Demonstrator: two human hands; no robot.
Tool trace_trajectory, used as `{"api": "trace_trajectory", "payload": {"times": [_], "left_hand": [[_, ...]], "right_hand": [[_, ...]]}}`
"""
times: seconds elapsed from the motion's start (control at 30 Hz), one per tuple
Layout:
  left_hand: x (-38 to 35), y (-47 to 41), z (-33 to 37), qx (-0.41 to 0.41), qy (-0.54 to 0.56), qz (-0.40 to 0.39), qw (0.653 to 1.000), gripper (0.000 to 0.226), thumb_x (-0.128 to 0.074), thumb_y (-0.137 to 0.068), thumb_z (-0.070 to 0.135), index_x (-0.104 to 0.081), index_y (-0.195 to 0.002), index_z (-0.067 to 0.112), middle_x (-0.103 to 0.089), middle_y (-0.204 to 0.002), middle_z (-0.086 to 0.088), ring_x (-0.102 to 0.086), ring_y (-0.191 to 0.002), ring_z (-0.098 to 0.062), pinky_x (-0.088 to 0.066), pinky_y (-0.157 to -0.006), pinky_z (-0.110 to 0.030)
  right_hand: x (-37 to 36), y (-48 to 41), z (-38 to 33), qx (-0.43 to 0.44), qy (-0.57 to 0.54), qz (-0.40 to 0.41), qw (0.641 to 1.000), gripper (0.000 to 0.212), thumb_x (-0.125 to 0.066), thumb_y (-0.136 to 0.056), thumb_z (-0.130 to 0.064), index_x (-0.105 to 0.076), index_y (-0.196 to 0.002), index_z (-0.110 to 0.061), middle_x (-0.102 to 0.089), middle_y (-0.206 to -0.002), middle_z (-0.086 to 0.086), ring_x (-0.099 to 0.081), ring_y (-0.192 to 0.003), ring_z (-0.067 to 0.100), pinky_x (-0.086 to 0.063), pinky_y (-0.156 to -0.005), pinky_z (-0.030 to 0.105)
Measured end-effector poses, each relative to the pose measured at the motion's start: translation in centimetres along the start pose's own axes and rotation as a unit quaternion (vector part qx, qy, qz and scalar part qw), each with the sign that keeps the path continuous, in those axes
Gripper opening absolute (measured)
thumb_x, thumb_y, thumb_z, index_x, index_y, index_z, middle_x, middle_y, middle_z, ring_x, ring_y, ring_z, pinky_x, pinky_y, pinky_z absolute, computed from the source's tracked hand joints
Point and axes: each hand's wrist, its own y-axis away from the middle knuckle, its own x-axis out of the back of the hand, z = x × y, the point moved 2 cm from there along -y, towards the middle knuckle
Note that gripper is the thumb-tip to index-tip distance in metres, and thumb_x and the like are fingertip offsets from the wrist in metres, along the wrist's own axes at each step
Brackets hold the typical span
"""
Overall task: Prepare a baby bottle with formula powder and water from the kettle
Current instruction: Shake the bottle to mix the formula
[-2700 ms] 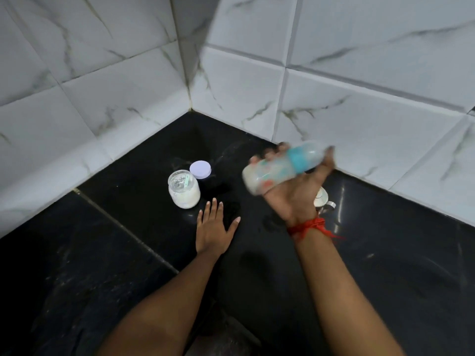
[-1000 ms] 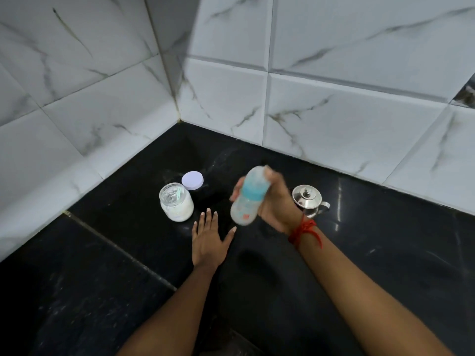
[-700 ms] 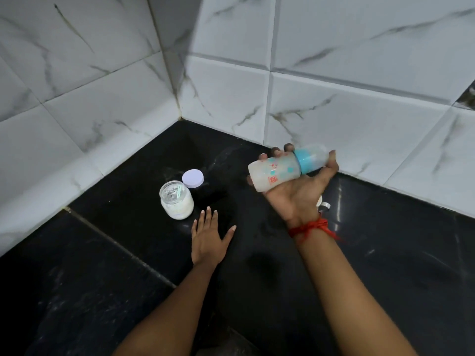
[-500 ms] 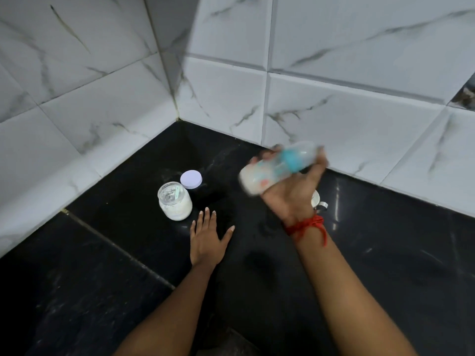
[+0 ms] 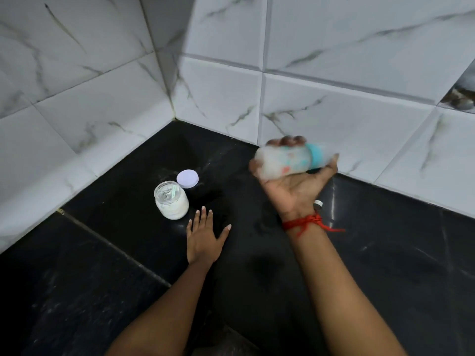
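Milky-white liquid is judged to be mixing in the baby bottle (image 5: 285,163), which is held on its side above the black counter (image 5: 385,265) in the closed right hand (image 5: 295,186); the teal collar should be kept gripped while the left hand (image 5: 203,240), flat and spread, braces near the open powder jar (image 5: 171,200).

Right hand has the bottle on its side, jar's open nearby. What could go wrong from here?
1. The blurred baby bottle with the teal collar lies sideways in the right hand; a loose collar could leak.
2. The lidless glass jar of white powder stands near the flat left hand; a nudge could spill it.
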Motion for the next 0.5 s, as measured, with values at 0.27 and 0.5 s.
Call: {"api": "trace_trajectory", "payload": {"times": [0.27,0.5], "left_hand": [[0.5,0.1,0.1,-0.002,0.0,-0.004,1.0,0.084,-0.035,-0.101,0.071,-0.028,-0.165,0.017,-0.018,-0.175,-0.003,-0.01,-0.163,-0.018,-0.009,-0.131,-0.042],[0.2,-0.1,-0.1,0.0,0.0,0.004,1.0,0.085,-0.036,-0.099,0.073,-0.03,-0.164,0.017,-0.02,-0.174,-0.003,-0.012,-0.162,-0.018,-0.01,-0.131,-0.042]], "right_hand": [[1.8,1.8,1.5,-0.068,0.018,0.004,0.998,0.064,-0.075,-0.066,-0.064,-0.06,-0.093,-0.008,-0.056,-0.09,0.012,-0.053,-0.092,0.03,-0.032,-0.099,0.051],[2.0,0.7,0.7,-0.078,0.024,-0.011,0.997,0.073,-0.047,-0.085,-0.073,-0.057,-0.098,-0.003,-0.057,-0.093,0.018,-0.054,-0.093,0.034,-0.036,-0.096,0.05]]}}
